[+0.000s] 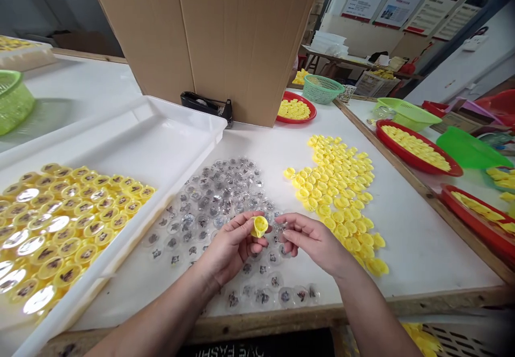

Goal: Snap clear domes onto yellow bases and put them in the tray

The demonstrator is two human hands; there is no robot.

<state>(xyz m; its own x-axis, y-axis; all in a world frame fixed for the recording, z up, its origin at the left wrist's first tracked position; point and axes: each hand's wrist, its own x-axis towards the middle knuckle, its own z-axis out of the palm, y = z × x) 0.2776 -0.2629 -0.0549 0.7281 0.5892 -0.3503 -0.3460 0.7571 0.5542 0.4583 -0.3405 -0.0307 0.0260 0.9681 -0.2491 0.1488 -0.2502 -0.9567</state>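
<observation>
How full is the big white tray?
The white tray is partly full: yellow capsules cover its near end; its far end shows white plastic.

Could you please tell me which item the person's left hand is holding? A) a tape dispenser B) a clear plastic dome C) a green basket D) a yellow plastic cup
D: the left hand grips the yellow plastic cup between thumb and fingers, while the right hand pinches the clear plastic dome.

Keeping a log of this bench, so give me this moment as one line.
left hand: yellow plastic cap | right hand: clear plastic capsule | nearby: loose clear capsules; loose yellow caps
</observation>
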